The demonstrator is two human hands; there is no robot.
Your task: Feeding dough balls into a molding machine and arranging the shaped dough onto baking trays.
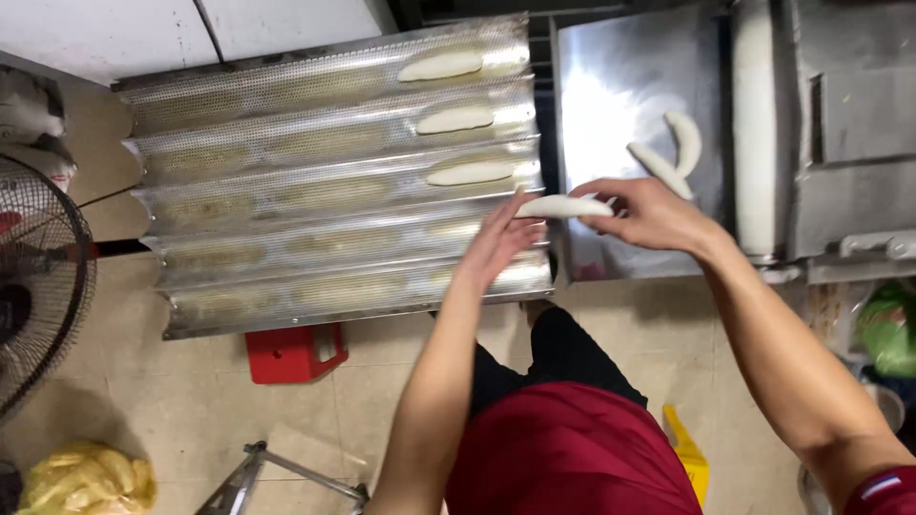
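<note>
A long white piece of dough (563, 206) is stretched between my hands. My right hand (649, 214) pinches its right end, and my left hand (498, 240) touches its left end with flat fingers. It hovers at the right edge of a perforated, wavy metal baking tray (286, 229). Three shaped dough pieces lie in the tray's upper channels: the first dough piece (441, 66), the second dough piece (455, 119) and the third dough piece (471, 173). Two more curved dough pieces (673, 153) rest on the steel machine chute (611, 105).
A white roller belt (756, 124) runs beside the chute on the grey machine (849, 114). A red stool (296, 353) stands under the tray. A black fan (33, 286) is at the left, a yellow bag (91, 477) on the tiled floor, a green bag (887, 329) at the right.
</note>
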